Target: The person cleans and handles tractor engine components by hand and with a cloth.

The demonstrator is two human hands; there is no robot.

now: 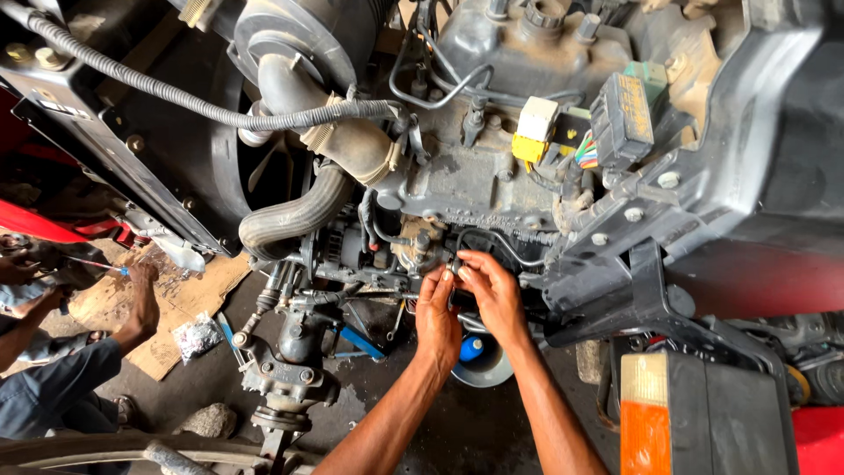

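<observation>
Now two bare hands are working low on the dirty engine (475, 176), side by side and touching each other. Both are reaching to the same spot, where a thin black hose (501, 239) is coming down to a small fitting (451, 266) on the engine side. The left hand (437, 321) is half closed, its fingertips pressing at the fitting. The right hand (492, 295) is curling its fingers around the same place; I cannot tell which hand is really gripping it.

Below the wrists one grey bowl (494, 368) is standing on the wet floor (422, 413), with one blue round thing (472, 348) lying inside it. I cannot tell if liquid is in it.

On the left, another person in blue sleeves is reaching one hand (141, 303) over a piece of cardboard (189, 295). One small clear bag (197, 337) is lying there, its contents too small to tell. One orange lamp (646, 413) is showing at the right.
</observation>
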